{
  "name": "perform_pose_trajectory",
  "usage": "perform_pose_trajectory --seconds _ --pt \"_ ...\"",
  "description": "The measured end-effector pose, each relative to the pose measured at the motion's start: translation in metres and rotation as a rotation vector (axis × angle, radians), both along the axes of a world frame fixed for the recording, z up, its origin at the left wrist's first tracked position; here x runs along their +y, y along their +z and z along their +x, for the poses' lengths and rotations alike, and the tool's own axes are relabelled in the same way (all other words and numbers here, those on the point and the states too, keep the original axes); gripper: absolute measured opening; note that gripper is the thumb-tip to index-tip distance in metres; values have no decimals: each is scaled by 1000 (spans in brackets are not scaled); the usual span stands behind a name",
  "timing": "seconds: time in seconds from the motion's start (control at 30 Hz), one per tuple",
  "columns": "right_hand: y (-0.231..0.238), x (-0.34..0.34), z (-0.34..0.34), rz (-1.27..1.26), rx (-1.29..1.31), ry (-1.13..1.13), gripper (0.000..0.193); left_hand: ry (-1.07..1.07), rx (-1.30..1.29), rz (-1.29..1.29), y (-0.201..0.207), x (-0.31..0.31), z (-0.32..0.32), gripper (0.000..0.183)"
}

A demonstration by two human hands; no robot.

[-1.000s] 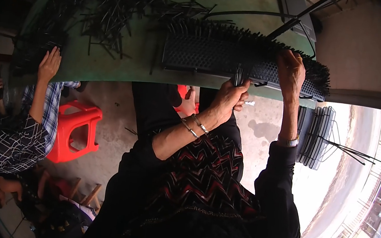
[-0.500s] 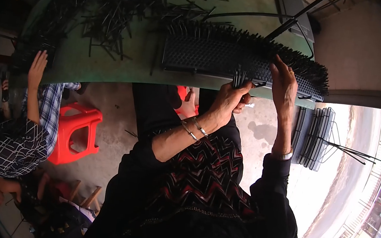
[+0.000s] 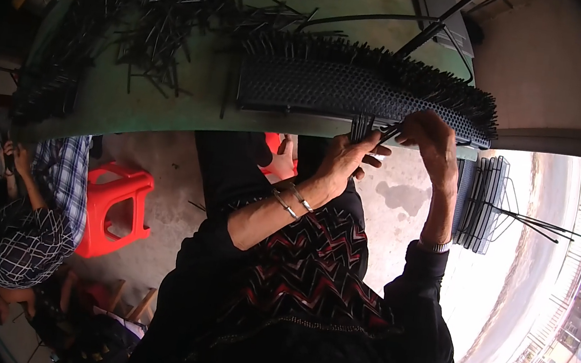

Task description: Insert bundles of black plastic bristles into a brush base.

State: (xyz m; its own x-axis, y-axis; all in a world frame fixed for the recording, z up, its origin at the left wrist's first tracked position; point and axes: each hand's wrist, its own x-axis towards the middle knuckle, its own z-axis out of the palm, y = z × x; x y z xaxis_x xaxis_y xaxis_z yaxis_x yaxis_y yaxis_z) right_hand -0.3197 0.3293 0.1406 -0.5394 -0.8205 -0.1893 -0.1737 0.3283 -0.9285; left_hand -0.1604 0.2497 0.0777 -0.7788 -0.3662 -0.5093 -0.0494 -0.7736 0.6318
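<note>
Both hands meet at the worktop's front edge, just below a bristled black panel (image 3: 302, 85).
The left hand's (image 3: 345, 161) grip is closed around a small bunch of black sticks (image 3: 361, 128), tips up; the right hand (image 3: 435, 147) bends its fingers in beside them — whether its grip pinches one, I cannot tell. The panel lies along the green worktop's (image 3: 190, 112) near edge, its right end near the corner. Bare worktop separates it from the loose stick pile (image 3: 160, 2) — and open floor (image 3: 394, 194) shows below the right hand.
</note>
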Motion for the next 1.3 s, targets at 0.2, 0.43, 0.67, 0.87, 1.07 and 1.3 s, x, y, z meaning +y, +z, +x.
perform_pose_trajectory --seconds 0.2,0.43,0.67,0.87,1.07,1.3 --pt "9 -8 -15 -141 676 -302 8 -43 -13 65 2 -8 -5 37" --pt "-12 -14 -28 -133 910 -267 6 68 29 128 -19 4 -13 31" --pt "-12 -17 -36 -106 843 -117 7 101 46 207 3 2 -9 26" --pt "0 -18 -38 -106 909 -20 10 123 78 191 -14 5 -5 25" --pt "-7 -20 -34 -4 1149 -9 14 120 41 173 4 4 -5 27" --pt "-11 -22 -30 92 1220 -216 21 84 96 180 8 -1 -1 28"
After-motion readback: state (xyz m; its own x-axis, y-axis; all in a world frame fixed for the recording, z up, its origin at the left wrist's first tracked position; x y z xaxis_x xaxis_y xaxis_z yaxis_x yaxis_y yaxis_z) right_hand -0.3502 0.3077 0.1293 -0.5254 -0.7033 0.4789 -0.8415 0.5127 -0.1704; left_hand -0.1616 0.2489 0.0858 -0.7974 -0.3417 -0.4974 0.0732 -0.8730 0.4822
